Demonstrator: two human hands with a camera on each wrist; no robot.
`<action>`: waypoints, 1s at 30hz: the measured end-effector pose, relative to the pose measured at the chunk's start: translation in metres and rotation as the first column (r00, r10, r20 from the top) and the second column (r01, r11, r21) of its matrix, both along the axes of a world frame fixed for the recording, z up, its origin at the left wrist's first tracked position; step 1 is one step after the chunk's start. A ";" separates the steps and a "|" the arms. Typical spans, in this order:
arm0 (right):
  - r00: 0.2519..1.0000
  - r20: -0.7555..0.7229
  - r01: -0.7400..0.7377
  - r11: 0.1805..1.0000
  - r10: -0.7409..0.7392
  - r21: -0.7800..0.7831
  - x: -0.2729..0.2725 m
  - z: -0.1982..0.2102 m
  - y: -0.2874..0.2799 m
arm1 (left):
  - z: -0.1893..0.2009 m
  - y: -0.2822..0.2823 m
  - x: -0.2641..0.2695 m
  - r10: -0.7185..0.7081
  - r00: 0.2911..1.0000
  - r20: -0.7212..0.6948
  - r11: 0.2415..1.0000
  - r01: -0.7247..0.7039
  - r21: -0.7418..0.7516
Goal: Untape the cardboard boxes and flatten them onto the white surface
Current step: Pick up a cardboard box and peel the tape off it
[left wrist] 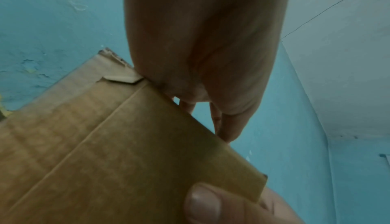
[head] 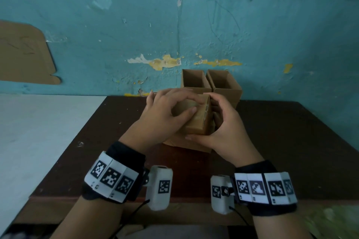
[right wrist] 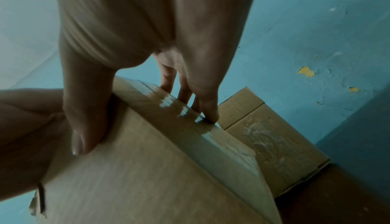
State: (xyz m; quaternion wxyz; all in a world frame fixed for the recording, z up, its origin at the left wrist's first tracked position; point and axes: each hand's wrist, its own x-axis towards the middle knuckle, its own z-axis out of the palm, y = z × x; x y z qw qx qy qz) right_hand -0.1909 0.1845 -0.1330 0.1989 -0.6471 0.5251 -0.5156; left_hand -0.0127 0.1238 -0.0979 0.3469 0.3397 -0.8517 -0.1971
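Untaping step judged in hand. Taped box held at table centre: left hand gripped over top, right hand fingers pinched on clear tape. Two open boxes at 12 o'clock. White surface at 9 o'clock. Next: tape peeled off along seam.

Premises appear to be a plain, worn room used as a makeshift workspace. Evidence: turquoise wall with peeling, flaking paint; dark brown desk set against it; cardboard sheet fixed to the wall at left.
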 end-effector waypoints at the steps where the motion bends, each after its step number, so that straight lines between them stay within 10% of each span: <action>1: 1.000 0.007 -0.005 1.000 0.005 0.000 0.000 0.000 -0.001 | 0.000 0.000 0.001 -0.009 1.000 0.010 1.000 0.009 0.008; 14: 1.000 -0.023 0.002 1.000 -0.002 0.021 -0.007 -0.002 -0.001 | 0.002 -0.007 -0.007 -0.015 0.988 0.151 0.999 0.010 0.035; 21: 1.000 -0.013 0.009 1.000 -0.009 0.004 -0.008 -0.004 -0.004 | -0.005 -0.010 -0.003 -0.030 0.985 -0.171 0.995 0.046 0.092; 30: 0.999 -0.032 0.031 0.999 -0.031 0.013 -0.008 -0.005 -0.003 | -0.006 -0.013 -0.004 -0.035 0.978 -0.205 0.992 0.059 0.114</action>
